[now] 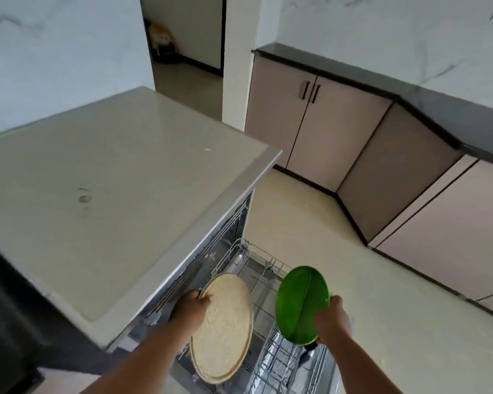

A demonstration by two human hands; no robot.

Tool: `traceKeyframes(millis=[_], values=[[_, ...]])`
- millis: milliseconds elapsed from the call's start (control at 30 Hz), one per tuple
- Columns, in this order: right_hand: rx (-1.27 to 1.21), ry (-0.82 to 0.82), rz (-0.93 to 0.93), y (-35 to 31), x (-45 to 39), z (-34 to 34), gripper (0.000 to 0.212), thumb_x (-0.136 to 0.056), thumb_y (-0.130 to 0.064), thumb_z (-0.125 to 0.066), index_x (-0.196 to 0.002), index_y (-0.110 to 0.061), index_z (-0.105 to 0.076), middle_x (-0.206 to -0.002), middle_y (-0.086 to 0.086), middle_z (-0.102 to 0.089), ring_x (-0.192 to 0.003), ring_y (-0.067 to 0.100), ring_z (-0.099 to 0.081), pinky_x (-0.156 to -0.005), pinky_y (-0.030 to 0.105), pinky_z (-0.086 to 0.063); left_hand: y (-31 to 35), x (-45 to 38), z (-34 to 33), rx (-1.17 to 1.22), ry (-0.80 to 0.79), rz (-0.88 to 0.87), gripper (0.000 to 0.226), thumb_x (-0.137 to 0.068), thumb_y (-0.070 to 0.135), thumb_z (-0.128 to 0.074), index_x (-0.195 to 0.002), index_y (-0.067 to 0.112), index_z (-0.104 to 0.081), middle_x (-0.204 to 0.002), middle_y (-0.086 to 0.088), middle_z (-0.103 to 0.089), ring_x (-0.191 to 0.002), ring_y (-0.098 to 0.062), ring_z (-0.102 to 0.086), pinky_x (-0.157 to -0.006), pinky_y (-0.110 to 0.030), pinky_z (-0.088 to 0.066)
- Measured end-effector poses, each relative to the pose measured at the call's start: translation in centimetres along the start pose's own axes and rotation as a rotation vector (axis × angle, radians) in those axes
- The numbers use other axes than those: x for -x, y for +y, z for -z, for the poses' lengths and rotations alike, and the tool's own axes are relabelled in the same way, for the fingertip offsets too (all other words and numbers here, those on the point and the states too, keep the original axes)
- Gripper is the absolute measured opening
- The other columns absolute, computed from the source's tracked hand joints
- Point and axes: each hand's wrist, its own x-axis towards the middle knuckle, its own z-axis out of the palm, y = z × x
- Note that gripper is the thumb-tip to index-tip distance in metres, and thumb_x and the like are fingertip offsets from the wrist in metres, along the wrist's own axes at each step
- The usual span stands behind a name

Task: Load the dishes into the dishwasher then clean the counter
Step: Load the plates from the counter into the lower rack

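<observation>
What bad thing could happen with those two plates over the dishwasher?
Each hand holds a plate only by its rim, so the tan plate or the green plate might slip and drop onto the wire rack. The plates are close together and could also bump as they go down.

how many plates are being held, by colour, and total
beige plate: 1, in the left hand
green plate: 1, in the right hand
total: 2, both held over the dishwasher rack
</observation>
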Motion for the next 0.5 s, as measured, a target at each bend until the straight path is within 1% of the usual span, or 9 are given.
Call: traceKeyframes(millis=[100,133,200,267,333,367,433,500], values=[[-0.015,-0.009,-0.022,-0.3,-1.8,-2.7,0.037,-0.088,0.003,-0.039,-0.122,-0.011,-0.040,-0.074,0.005,-0.050,-0.069,0.026,-0.058,-0.061,0.039,-0.054,-0.6,-2.2,-1.9,0.124,0.035,0.104,0.024,-0.096,0.031,-0.057,-0.094,0.007,-0.062,-0.077,-0.014,-0.058,-0.065,-0.020,-0.049,-0.058,-0.029,-0.033],[-0.021,-0.012,-0.012,-0.3,-2.8,-3.6,0.037,-0.088,0.004,-0.039,-0.122,-0.010,-0.040,-0.074,0.005,-0.051,-0.067,0.024,-0.056,-0.060,0.036,-0.049,-0.9,-3.1,-2.5,0.153,0.049,0.127,0.023,-0.096,0.030,-0.058,-0.092,0.007,-0.062,-0.077,-0.015,-0.057,-0.065,-0.020,-0.048,-0.059,-0.029,-0.032],[-0.027,-0.014,0.001,-0.3,-5.1,-5.3,0.033,-0.090,0.003,-0.039,-0.120,-0.010,-0.041,-0.073,0.004,-0.054,-0.063,0.020,-0.054,-0.054,0.029,-0.043,-1.2,-4.8,-3.6,0.210,0.067,0.153,0.022,-0.097,0.029,-0.057,-0.086,0.010,-0.060,-0.074,-0.013,-0.054,-0.064,-0.020,-0.046,-0.058,-0.029,-0.031],[-0.043,0.003,0.020,-0.3,-8.0,-7.2,0.034,-0.090,0.001,-0.039,-0.120,-0.013,-0.041,-0.076,0.005,-0.057,-0.062,0.020,-0.057,-0.052,0.029,-0.044,-1.4,-6.7,-4.6,0.238,0.088,0.160,0.023,-0.098,0.030,-0.055,-0.079,0.016,-0.057,-0.073,-0.010,-0.053,-0.064,-0.019,-0.045,-0.056,-0.029,-0.030],[-0.032,0.012,0.060,-0.6,-11.1,-9.2,0.040,-0.089,-0.002,-0.040,-0.125,-0.020,-0.041,-0.081,0.007,-0.062,-0.063,0.024,-0.060,-0.052,0.029,-0.043,-1.8,-9.0,-5.5,0.263,0.136,0.170,0.027,-0.097,0.032,-0.055,-0.072,0.021,-0.053,-0.070,-0.003,-0.051,-0.069,-0.020,-0.046,-0.061,-0.031,-0.034],[-0.002,0.003,0.094,-0.7,-12.8,-10.3,0.043,-0.090,-0.005,-0.041,-0.129,-0.024,-0.041,-0.084,0.008,-0.065,-0.067,0.028,-0.062,-0.054,0.029,-0.042,-2.2,-10.4,-6.2,0.264,0.160,0.176,0.029,-0.096,0.033,-0.056,-0.071,0.020,-0.053,-0.070,-0.002,-0.051,-0.074,-0.022,-0.048,-0.065,-0.033,-0.035],[0.087,-0.025,0.192,-1.1,-16.2,-12.4,0.039,-0.094,-0.013,-0.041,-0.130,-0.028,-0.042,-0.097,0.013,-0.069,-0.083,0.035,-0.065,-0.064,0.032,-0.043,-3.3,-12.7,-7.6,0.247,0.205,0.186,0.028,-0.096,0.034,-0.056,-0.079,0.012,-0.057,-0.079,-0.007,-0.056,-0.083,-0.023,-0.049,-0.070,-0.033,-0.036],[0.153,-0.043,0.287,-1.6,-19.7,-14.3,0.031,-0.097,-0.020,-0.043,-0.126,-0.028,-0.045,-0.106,0.015,-0.068,-0.092,0.036,-0.065,-0.070,0.035,-0.044,-4.7,-14.7,-9.2,0.254,0.252,0.173,0.025,-0.096,0.036,-0.056,-0.093,0.012,-0.061,-0.090,-0.007,-0.058,-0.088,-0.021,-0.050,-0.074,-0.031,-0.035]])
